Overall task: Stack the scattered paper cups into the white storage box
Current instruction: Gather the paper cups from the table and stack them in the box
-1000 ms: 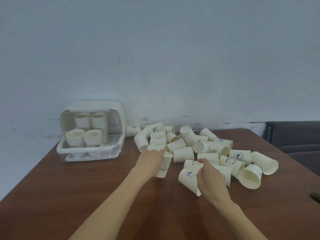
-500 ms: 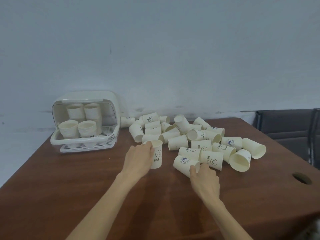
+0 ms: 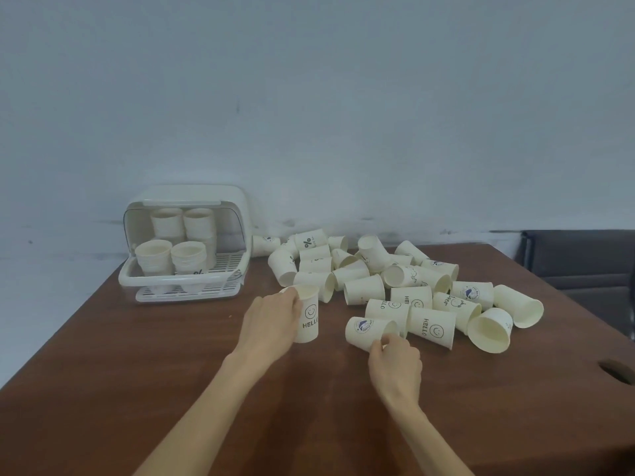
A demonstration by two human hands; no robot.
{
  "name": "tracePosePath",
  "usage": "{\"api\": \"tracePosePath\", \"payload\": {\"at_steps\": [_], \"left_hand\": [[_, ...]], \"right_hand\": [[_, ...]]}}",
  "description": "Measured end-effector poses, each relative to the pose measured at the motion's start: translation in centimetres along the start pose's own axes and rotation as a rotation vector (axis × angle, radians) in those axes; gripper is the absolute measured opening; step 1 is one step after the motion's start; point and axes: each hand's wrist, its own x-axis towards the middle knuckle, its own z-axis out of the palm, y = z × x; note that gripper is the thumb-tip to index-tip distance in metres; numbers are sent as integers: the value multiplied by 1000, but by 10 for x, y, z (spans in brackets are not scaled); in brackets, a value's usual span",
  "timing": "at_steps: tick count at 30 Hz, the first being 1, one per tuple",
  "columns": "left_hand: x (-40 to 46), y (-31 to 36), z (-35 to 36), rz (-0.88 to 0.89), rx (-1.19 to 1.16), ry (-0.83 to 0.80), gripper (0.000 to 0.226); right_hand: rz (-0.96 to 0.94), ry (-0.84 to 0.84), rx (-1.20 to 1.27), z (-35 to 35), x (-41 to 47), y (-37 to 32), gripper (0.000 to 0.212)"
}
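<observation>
My left hand (image 3: 271, 319) grips an upright paper cup (image 3: 308, 314) printed with a smiley and "HELLO", standing on the brown table (image 3: 137, 389). My right hand (image 3: 395, 364) curls its fingers on the near edge of a cup with a blue logo (image 3: 367, 329) that lies on its side. Behind them, several more cream paper cups (image 3: 395, 280) lie scattered in a heap. At the back left stands the white storage box (image 3: 192, 201), its lid raised, with cup stacks (image 3: 171, 252) inside on a slotted tray.
The wall runs close behind the box and the heap. A dark hole (image 3: 616, 371) is cut in the table near its right edge. A dark chair (image 3: 580, 262) stands beyond the table's right corner.
My left hand has tipped the "HELLO" cup from tilted to upright. My right hand has slid back off the heap onto the logo cup's near edge. The view has shifted.
</observation>
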Motion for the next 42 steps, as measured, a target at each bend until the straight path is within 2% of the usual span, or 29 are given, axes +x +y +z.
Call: {"api": "tracePosePath", "payload": {"at_steps": [7, 18, 29, 38, 42], "left_hand": [[-4, -19, -5, -42, -14, 7, 27], [-12, -53, -25, -126, -48, 80, 24], [-20, -92, -55, -187, -20, 163, 25], [-31, -125, -69, -239, -22, 198, 23], [-35, -142, -74, -266, -47, 213, 22]], "right_hand": [[-160, 38, 21, 9, -4, -14, 15], [-417, -10, -40, 14, -9, -55, 25], [-571, -67, -113, 27, -20, -103, 17], [-680, -130, -139, 44, -24, -143, 19], [-791, -139, -121, 56, -19, -166, 16]]}}
